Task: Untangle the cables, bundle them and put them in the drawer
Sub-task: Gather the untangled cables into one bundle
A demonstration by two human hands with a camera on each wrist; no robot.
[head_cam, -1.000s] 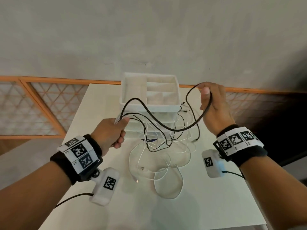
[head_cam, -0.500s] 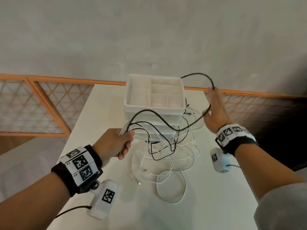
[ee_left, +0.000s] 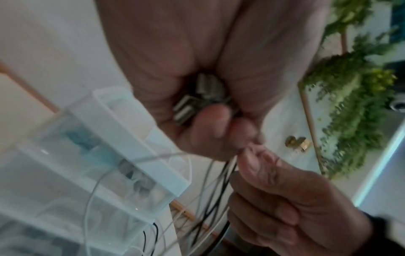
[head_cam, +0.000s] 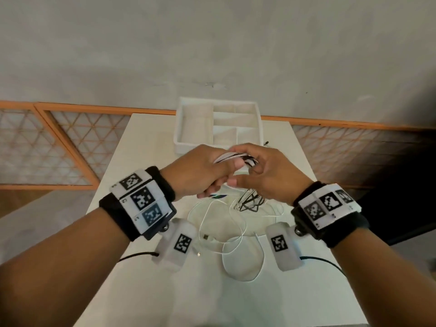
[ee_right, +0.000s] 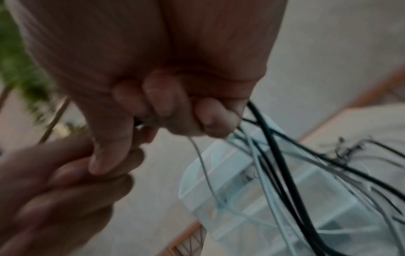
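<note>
My left hand [head_cam: 212,178] and right hand [head_cam: 247,172] meet in front of the white drawer unit [head_cam: 179,138], above the table. The left hand grips a bundle of black and white cables [head_cam: 227,158]; in the left wrist view several USB plugs [ee_left: 192,100] stick out of its fist [ee_left: 219,124]. The right hand [ee_right: 175,110] curls its fingers round the same strands, black cable [ee_right: 278,155] and white cable [ee_right: 203,166] trailing from it. A black tangle [head_cam: 250,204] hangs below the hands. White cable loops [head_cam: 236,244] lie on the table.
The white table [head_cam: 146,142] is narrow, with edges close on both sides. The drawer unit's open top tray [head_cam: 236,119] has several compartments. An orange lattice railing [head_cam: 59,147] runs behind. The table surface nearest me [head_cam: 212,303] is bare.
My right hand came down and left from its raised spot at the right, bringing the black cable loop to my left hand. Both hands now hold the gathered strands together.
</note>
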